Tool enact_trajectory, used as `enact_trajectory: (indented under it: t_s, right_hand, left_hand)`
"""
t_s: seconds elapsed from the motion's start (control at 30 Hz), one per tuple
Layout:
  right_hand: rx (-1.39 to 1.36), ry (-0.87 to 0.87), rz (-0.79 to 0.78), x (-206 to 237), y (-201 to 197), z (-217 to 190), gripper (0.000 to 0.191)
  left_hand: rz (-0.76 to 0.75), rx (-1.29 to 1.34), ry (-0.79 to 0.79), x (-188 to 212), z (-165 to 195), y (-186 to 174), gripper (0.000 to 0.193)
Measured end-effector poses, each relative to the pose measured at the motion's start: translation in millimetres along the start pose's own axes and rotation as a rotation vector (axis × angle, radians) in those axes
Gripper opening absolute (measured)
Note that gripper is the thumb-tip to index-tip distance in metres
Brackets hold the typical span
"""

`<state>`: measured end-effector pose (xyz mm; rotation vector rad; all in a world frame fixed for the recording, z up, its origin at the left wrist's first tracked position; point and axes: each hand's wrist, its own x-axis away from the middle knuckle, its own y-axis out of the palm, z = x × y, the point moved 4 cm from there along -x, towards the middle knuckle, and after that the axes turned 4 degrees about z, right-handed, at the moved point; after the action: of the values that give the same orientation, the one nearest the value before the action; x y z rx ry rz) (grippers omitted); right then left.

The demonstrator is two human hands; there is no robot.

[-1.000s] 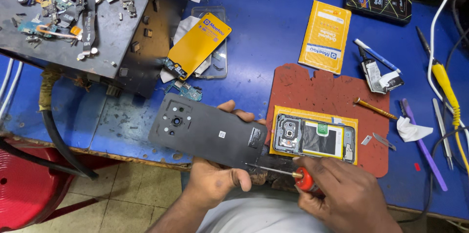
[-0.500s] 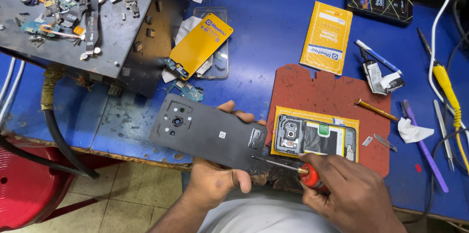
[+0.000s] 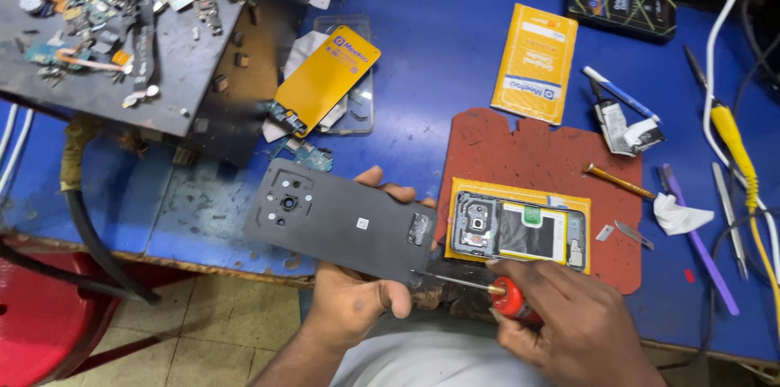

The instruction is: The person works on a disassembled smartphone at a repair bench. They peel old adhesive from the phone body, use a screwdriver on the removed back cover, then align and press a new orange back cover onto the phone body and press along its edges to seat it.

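My left hand holds a dark grey phone back cover by its near edge, inner side up, with the camera cut-outs at its left end. My right hand grips a red-handled screwdriver. Its thin metal tip touches the cover's lower right corner. Just beyond my right hand an opened phone body with exposed parts lies on a yellow sheet, on top of a worn red mat.
A yellow packet, a yellow-backed part over a clear case, a brown-handled tool, tweezers and a purple pry stick lie on the blue table. At the far left is a dark tray of scrap parts. A yellow cable runs at the right.
The cover has tilted slightly in my left hand. My right hand has brought the screwdriver tip closer against the cover's lower right corner.
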<state>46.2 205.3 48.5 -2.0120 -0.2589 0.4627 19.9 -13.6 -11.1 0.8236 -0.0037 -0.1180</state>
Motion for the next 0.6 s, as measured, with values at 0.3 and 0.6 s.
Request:
enact_trajectory:
  t_s: [0.3,0.6]
  right_hand:
    - [0.1,-0.025,0.128,-15.0,-15.5,-6.2,0.055]
    - [0.237,0.024,0.158,-13.7,-22.4,-0.9,0.051]
  left_hand:
    - [-0.042,-0.117,-0.017,-0.8,5.3,7.6,0.133]
    - [-0.101,-0.13,0.002,2.2,3.2,4.9,0.128]
